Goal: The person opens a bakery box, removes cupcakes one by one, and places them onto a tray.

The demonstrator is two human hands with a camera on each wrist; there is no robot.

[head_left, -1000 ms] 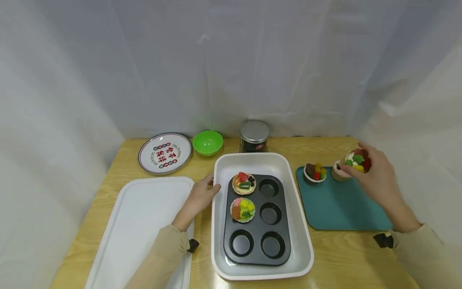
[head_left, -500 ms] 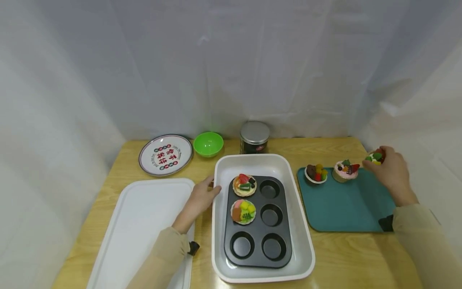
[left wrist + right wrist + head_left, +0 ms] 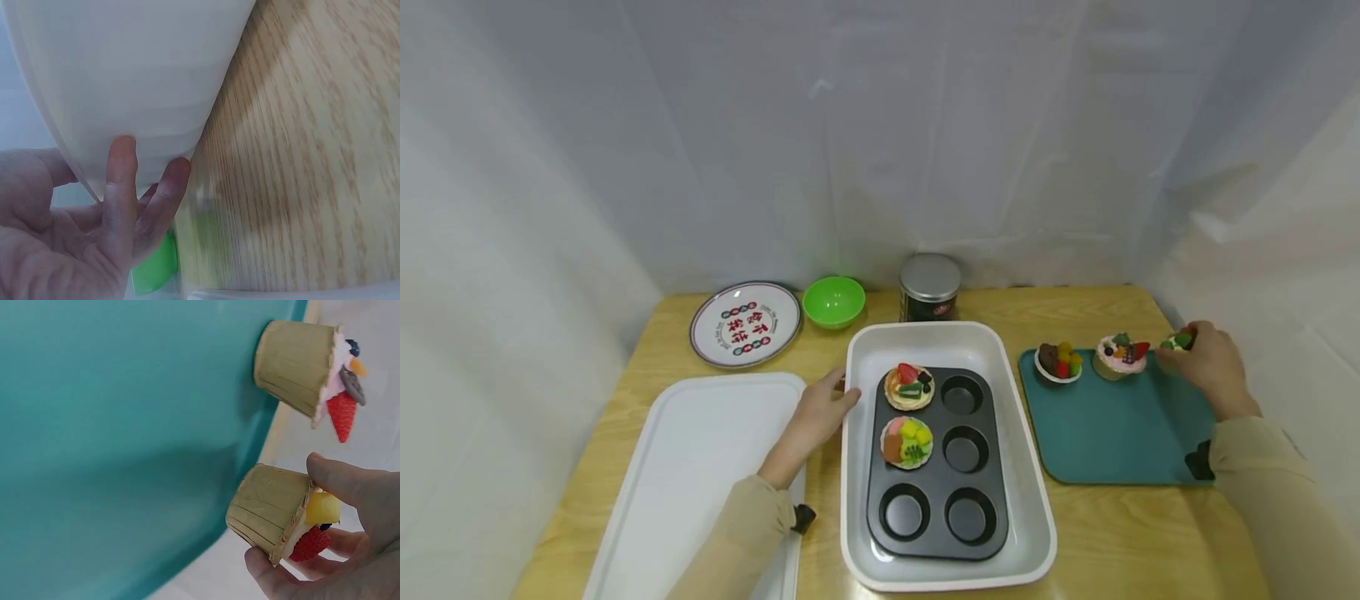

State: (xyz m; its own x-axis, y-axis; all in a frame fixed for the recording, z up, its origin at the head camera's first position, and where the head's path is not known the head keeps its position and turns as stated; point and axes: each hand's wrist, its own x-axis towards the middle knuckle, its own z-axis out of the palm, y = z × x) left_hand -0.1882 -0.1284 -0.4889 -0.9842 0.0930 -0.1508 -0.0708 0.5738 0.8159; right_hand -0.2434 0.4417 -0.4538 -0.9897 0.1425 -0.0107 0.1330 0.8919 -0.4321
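Note:
My right hand (image 3: 1213, 371) holds a toy cupcake (image 3: 269, 509) by its upper edge, thumb on one side and fingers on the other, at the back right corner of the teal tray (image 3: 1112, 442). Its yellow and red fruit topping shows in the right wrist view. A pink-topped cupcake (image 3: 1120, 357) and a fruit cup (image 3: 1058, 363) stand to its left on that tray. My left hand (image 3: 816, 412) grips the left wall of a white tub (image 3: 1033, 533), thumb over the rim and fingers against the outside. Inside lies a dark muffin pan (image 3: 936, 517) with two fruit-topped cakes (image 3: 907, 442) in its left column.
A white tray (image 3: 700, 483) lies left of the tub, under my left forearm. Along the back stand a printed plate (image 3: 747, 325), a green bowl (image 3: 834, 302) and a lidded tin (image 3: 930, 287). A pale curtain (image 3: 880, 142) hangs behind the wooden table.
My right hand has carried the cupcake right, past the pink-topped one, and lowered it to the teal tray's back right corner. The left hand keeps its hold on the tub.

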